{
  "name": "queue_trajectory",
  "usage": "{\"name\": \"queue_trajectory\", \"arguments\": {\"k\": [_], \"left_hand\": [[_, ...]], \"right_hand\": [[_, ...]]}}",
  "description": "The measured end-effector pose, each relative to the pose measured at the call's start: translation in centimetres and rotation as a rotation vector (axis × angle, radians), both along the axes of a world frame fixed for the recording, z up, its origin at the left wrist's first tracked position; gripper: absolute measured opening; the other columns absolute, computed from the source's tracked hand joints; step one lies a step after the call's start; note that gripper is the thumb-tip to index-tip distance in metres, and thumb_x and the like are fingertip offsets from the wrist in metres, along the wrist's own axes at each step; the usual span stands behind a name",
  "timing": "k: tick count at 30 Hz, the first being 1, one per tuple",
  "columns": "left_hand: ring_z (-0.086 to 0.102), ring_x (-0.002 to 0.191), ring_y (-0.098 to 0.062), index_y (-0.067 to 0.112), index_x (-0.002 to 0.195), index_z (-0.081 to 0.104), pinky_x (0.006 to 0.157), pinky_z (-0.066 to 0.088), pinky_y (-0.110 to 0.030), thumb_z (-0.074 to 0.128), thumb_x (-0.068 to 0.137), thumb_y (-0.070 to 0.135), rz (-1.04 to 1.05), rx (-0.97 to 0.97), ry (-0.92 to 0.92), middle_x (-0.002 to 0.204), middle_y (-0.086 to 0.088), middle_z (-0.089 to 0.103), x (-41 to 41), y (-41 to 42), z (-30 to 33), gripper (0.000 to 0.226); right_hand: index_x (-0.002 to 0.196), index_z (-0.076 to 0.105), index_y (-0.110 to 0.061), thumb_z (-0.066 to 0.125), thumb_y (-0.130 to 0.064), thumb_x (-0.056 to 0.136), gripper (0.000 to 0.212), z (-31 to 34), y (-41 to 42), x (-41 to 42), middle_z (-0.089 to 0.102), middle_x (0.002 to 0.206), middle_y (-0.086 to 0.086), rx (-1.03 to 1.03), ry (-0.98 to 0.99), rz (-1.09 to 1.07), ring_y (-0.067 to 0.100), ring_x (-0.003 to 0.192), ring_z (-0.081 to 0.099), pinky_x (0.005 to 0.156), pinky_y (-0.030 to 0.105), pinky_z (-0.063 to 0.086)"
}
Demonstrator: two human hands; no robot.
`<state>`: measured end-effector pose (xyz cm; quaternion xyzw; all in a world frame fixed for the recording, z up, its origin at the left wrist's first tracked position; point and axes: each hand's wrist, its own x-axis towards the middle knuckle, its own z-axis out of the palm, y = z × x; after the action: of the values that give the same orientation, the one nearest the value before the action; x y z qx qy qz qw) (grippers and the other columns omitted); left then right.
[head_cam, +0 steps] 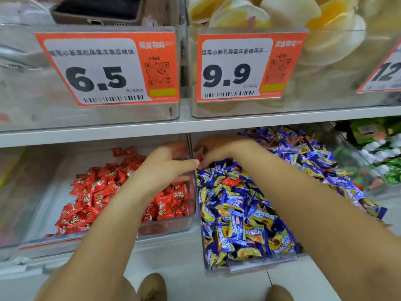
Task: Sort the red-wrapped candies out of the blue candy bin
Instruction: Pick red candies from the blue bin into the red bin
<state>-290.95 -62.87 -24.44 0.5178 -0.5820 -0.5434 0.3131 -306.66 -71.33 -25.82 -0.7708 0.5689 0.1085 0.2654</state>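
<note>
- red candies (95, 198), lower left: red wrappers, gold-and-white print
- blue candies (245, 216), lower right: blue-and-yellow wrappers, white lettering
- stray red candy (233, 181) among them: red
- price tags (108, 68), top: orange border, white panel, black digits

Both forearms were bare from the near edge of the view up to the wrists, with no sleeves, watch, bracelet or rings showing. The left hand (165, 170) and the right hand (217, 148) wore no gloves, and the fingers (188, 162) were uncovered. At the near edge, two tan, rounded shoe toes (153, 286) showed, soft and suede-like, plus a strip of tan trouser fabric.
</note>
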Motion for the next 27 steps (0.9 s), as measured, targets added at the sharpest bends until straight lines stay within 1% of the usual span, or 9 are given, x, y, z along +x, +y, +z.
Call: {"name": "queue_trajectory", "arguments": {"k": [2,5,8,12,15,19,21,24,27], "left_hand": [[0.069,0.085,-0.003,0.034,0.095,0.062,0.078,0.058,-0.026,0.066,0.086,0.006,-0.006,0.002,0.004,0.095,0.013,0.069,0.1,-0.1,0.0,0.029],[0.069,0.092,-0.011,0.030,0.102,0.064,0.081,0.057,-0.029,0.067,0.085,0.008,-0.011,0.012,-0.009,0.104,0.005,0.070,0.2,-0.3,0.0,0.028],[0.070,0.092,-0.013,0.021,0.110,0.065,0.083,0.057,-0.032,0.071,0.083,0.012,0.009,0.013,-0.018,0.106,-0.001,0.071,0.0,-0.3,0.0,0.030],[0.071,0.091,-0.020,0.020,0.119,0.061,0.090,0.054,-0.044,0.066,0.066,0.034,-0.012,-0.029,-0.077,0.103,-0.004,0.072,-0.2,-0.2,0.0,0.055],[0.071,0.090,-0.020,0.018,0.129,0.054,0.091,0.053,-0.044,0.067,0.068,0.036,-0.014,-0.021,-0.079,0.102,-0.006,0.072,-0.1,-0.2,-0.2,0.065],[0.071,0.089,-0.021,0.016,0.124,0.054,0.094,0.052,-0.044,0.071,0.082,0.027,-0.005,0.013,-0.093,0.100,-0.009,0.072,0.1,-0.5,-0.6,0.047],[0.071,0.090,-0.022,0.017,0.124,0.055,0.094,0.052,-0.043,0.070,0.085,0.021,0.007,0.022,-0.071,0.103,-0.011,0.071,0.1,-0.6,-0.5,0.042],[0.070,0.093,-0.022,0.015,0.132,0.050,0.092,0.054,-0.039,0.070,0.085,0.017,0.015,0.027,-0.036,0.117,-0.010,0.065,0.1,-0.3,-0.2,0.051],[0.068,0.095,-0.017,0.014,0.126,0.056,0.082,0.058,-0.031,0.069,0.085,0.010,0.021,0.006,0.007,0.119,-0.007,0.063,0.2,-0.3,-0.3,0.043]], "right_hand": [[0.138,0.046,-0.012,0.067,-0.027,0.086,0.058,-1.0,-0.7,1.0,0.049,0.138,0.006,0.095,0.076,0.051,0.023,0.122,0.049,0.098,0.030,0.041],[0.139,0.045,-0.014,0.066,-0.037,0.085,0.062,-1.4,-0.8,1.4,0.049,0.138,0.006,0.080,0.124,0.081,0.025,0.121,0.050,0.103,0.036,0.040],[0.127,0.052,-0.011,0.062,-0.039,0.087,0.049,-1.6,-0.2,1.0,0.059,0.121,0.008,-0.014,0.152,0.097,0.026,0.106,0.058,0.092,0.038,0.049],[0.122,0.056,-0.015,0.059,-0.044,0.087,0.046,-2.5,-0.2,1.5,0.058,0.120,0.003,0.087,0.196,0.097,0.025,0.106,0.056,0.097,0.040,0.046],[0.099,0.057,-0.006,0.051,-0.029,0.096,0.023,-2.2,-0.4,2.1,0.051,0.108,0.008,0.090,0.320,0.107,0.025,0.097,0.051,0.095,0.035,0.044],[0.125,0.054,-0.007,0.050,-0.019,0.096,0.032,-1.6,-0.2,2.3,0.055,0.127,0.010,-0.021,0.401,0.182,0.027,0.110,0.055,0.095,0.034,0.045],[0.124,0.053,-0.007,0.046,-0.017,0.097,0.030,-1.6,0.2,2.4,0.054,0.129,0.012,-0.013,0.460,0.226,0.027,0.108,0.054,0.097,0.035,0.044],[0.088,0.054,-0.010,0.046,-0.009,0.095,0.011,-1.2,0.9,1.9,0.057,0.097,0.008,-0.047,0.413,0.240,0.024,0.086,0.053,0.080,0.033,0.047],[0.090,0.055,-0.012,0.050,-0.007,0.090,0.007,0.9,2.6,0.2,0.052,0.075,0.002,-0.084,0.243,0.240,0.020,0.068,0.047,0.059,0.027,0.039]]}}
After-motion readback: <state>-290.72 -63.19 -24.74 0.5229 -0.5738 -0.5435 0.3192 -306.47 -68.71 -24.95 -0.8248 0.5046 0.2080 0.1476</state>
